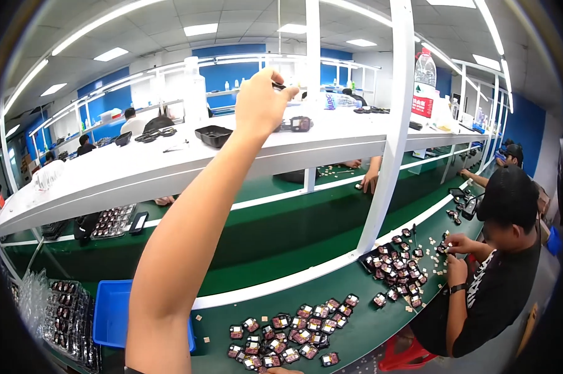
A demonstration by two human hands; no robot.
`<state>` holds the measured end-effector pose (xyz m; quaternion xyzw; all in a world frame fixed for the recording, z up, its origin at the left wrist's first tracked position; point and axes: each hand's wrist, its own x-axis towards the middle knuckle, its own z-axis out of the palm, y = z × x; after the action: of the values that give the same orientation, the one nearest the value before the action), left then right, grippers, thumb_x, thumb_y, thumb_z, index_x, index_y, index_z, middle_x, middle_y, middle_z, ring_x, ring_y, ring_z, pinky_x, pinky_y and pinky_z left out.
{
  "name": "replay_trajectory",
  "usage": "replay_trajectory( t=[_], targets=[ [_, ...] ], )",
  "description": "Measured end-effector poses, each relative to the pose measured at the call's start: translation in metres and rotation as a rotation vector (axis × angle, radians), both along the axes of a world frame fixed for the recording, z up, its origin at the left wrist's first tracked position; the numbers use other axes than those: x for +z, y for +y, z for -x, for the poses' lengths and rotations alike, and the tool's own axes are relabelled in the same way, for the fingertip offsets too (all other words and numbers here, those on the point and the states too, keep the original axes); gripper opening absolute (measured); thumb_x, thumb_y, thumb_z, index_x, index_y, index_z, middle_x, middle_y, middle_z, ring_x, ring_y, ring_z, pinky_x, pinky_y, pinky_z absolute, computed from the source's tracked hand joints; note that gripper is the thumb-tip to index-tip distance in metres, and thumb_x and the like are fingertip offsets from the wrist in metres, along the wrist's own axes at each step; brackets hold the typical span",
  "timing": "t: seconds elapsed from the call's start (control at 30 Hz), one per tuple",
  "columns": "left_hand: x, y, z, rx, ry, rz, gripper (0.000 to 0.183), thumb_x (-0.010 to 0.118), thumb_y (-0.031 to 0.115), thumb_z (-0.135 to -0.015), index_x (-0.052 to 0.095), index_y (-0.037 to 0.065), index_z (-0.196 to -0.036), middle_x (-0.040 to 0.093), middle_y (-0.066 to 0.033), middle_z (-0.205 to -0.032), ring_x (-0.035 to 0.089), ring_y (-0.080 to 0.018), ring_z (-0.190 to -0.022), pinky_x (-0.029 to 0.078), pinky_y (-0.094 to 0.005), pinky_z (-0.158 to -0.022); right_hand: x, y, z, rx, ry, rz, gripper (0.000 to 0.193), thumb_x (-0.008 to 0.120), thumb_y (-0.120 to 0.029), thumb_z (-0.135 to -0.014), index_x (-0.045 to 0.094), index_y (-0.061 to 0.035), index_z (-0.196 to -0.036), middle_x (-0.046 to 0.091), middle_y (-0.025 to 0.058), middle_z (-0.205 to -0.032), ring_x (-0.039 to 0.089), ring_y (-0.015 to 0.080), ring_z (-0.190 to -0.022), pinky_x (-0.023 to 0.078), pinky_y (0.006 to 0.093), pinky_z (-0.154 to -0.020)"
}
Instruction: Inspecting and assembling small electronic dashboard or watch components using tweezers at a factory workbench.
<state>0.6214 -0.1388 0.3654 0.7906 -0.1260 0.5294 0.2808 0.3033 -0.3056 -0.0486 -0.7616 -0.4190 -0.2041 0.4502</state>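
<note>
My left hand (261,103) is raised over the white upper shelf (157,165), its fingers closed in a pinch on a small dark piece (279,86); its kind is too small to make out. Just beyond the wrist lies a dark, clear-cased item (295,124), and left of the forearm sits a black plastic tray (213,136). Only a sliver of my right hand (284,371) shows at the lower edge, beside a cluster of small black-cased units (303,336) with white labels on the green bench (222,324). Its fingers are hidden.
A blue bin (110,311) stands behind my left forearm, near stacked clear trays (66,315) of dark units. At right, a co-worker (509,224) handles small pieces beside another pile (396,268). A white post (390,143) rises through the shelf; a large bottle (424,78) stands on it.
</note>
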Motion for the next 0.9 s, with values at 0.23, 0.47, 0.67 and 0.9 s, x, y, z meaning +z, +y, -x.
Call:
replay_trajectory(
  t=[0.23, 0.47, 0.67, 0.9],
  targets=[
    [-0.016, 0.013, -0.037, 0.251, 0.096, -0.113, 0.035, 0.080, 0.036, -0.085, 0.071, 0.005, -0.098, 0.073, -0.0150, -0.099, 0.069, -0.0322, -0.100, 0.052, -0.0428, -0.086, 0.003, -0.001, 0.003, -0.036, 0.000, -0.009, 0.015, 0.076, -0.010, -0.085, 0.071, -0.0053, -0.098, 0.069, 0.0110, -0.095, 0.069, 0.0294, -0.074, 0.058, 0.0375, -0.065],
    [-0.065, -0.017, 0.098, -0.146, -0.192, -0.048, 0.028, 0.074, 0.023, -0.091, 0.071, -0.001, -0.107, 0.071, -0.0194, -0.105, 0.068, -0.0291, -0.099, 0.050, -0.0370, -0.094, -0.003, -0.008, -0.020, 0.027, 0.019, 0.003, 0.017, 0.078, -0.014, -0.081, 0.074, -0.0081, -0.096, 0.069, 0.0033, -0.094, 0.070, 0.0191, -0.067, 0.057, 0.0309, -0.058],
    [-0.189, -0.004, 0.250, -0.246, -0.083, 0.285, 0.026, 0.070, 0.009, -0.090, 0.065, -0.006, -0.111, 0.066, -0.0211, -0.116, 0.065, -0.0306, -0.112, 0.047, -0.0445, -0.105, -0.008, 0.002, -0.019, -0.029, 0.077, 0.132, 0.027, 0.081, -0.019, -0.077, 0.074, -0.0098, -0.102, 0.064, 0.0022, -0.090, 0.066, 0.0186, -0.061, 0.055, 0.0318, -0.054],
    [-0.349, -0.006, 0.360, 0.043, 0.174, 0.691, 0.012, 0.059, 0.001, -0.093, 0.058, -0.001, -0.105, 0.063, -0.0157, -0.106, 0.065, -0.0266, -0.099, 0.055, -0.0410, -0.092, 0.001, 0.007, -0.003, -0.078, 0.171, 0.481, 0.046, 0.080, -0.027, -0.080, 0.070, -0.0140, -0.122, 0.057, 0.0029, -0.095, 0.064, 0.0157, -0.061, 0.054, 0.0294, -0.051]
  ],
)
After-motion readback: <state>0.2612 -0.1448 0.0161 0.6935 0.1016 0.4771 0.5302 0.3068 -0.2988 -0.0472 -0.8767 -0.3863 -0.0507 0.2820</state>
